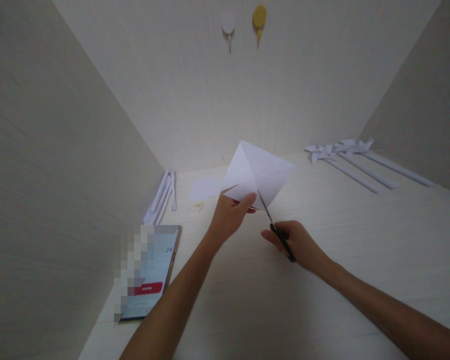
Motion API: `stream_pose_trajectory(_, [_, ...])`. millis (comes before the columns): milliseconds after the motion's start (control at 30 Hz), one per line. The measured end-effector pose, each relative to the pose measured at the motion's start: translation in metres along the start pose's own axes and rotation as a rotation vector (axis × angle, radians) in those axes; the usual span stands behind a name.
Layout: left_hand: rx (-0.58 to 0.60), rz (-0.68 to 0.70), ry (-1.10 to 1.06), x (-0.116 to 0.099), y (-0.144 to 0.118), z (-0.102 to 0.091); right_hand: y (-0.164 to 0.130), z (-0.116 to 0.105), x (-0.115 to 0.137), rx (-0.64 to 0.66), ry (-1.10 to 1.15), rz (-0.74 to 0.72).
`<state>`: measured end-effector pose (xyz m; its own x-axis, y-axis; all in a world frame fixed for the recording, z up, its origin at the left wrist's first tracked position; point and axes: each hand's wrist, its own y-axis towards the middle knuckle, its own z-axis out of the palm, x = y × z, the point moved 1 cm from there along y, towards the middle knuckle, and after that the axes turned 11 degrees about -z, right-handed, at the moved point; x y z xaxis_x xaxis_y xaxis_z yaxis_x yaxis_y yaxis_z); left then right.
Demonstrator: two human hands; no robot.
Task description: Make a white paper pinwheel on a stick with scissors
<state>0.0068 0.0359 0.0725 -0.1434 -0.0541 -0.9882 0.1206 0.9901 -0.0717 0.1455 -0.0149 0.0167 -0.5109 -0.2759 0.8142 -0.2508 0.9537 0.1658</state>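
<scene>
Two hands: both bare, reaching forward over the pale wood-grain desk (322,300), forearms coming in from the bottom edge.
Left grip: the left hand (230,217) is closed in a pinch on the near lower edge of the folded paper (257,172), thumb on the side facing the camera, fingers behind it.
Left arm pose: forearm runs up from the lower middle, wrist bent slightly back, hand raised off the desk.
Right grip: the right hand (298,244) is curled shut around the handles of the scissors (275,230); fingers wrapped, knuckles up.
Right arm pose: forearm enters from the lower right corner, nearly level, hand low over the desk.
Scissors: dark handles inside the right grip, thin blades slanting up and left, tips meeting the paper's lower edge just right of the left thumb.
Folded paper: white, creased from corner to corner, held tilted in the air just above the left grip.
Writing: the phone (152,272) lies on the desk left of and below the left forearm; its screen shows a red button and what reads as "24", the rest blurred.
Beyond the left grip: a flat white paper scrap (204,189) and a small tan bit beside it.
Far left of the grips: a bundle of white paper sticks (161,197) against the wall.
Far right of the right grip: white paper pinwheels (354,160) on long stems, lying side by side.
Back wall: one white hook (228,27) and one yellow hook (259,21).
</scene>
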Motion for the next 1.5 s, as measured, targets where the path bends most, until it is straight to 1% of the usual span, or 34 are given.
stream_pose_trajectory(267, [0.029,-0.034,0.002,0.0013,-0.0035,0.0067,0.0011,0.0008,0.0009,-0.005,-0.006,-0.003])
stream_pose_trajectory(733, [0.027,-0.06,-0.026,0.0009,-0.0034,0.0059,0.0003,0.0003,0.002,-0.025,0.014,0.033])
stream_pose_trajectory(1067, [0.022,-0.063,-0.037,-0.0009,-0.0046,0.0052,-0.0001,-0.0001,0.0009,-0.032,-0.01,0.045])
stream_pose_trajectory(1333, [0.076,-0.058,-0.027,0.0025,-0.0025,0.0063,0.0005,-0.0001,-0.0005,-0.05,-0.007,0.031])
stream_pose_trajectory(1500, [0.081,-0.047,-0.042,0.0029,-0.0024,0.0064,0.0002,-0.0009,0.0015,-0.041,-0.002,0.05])
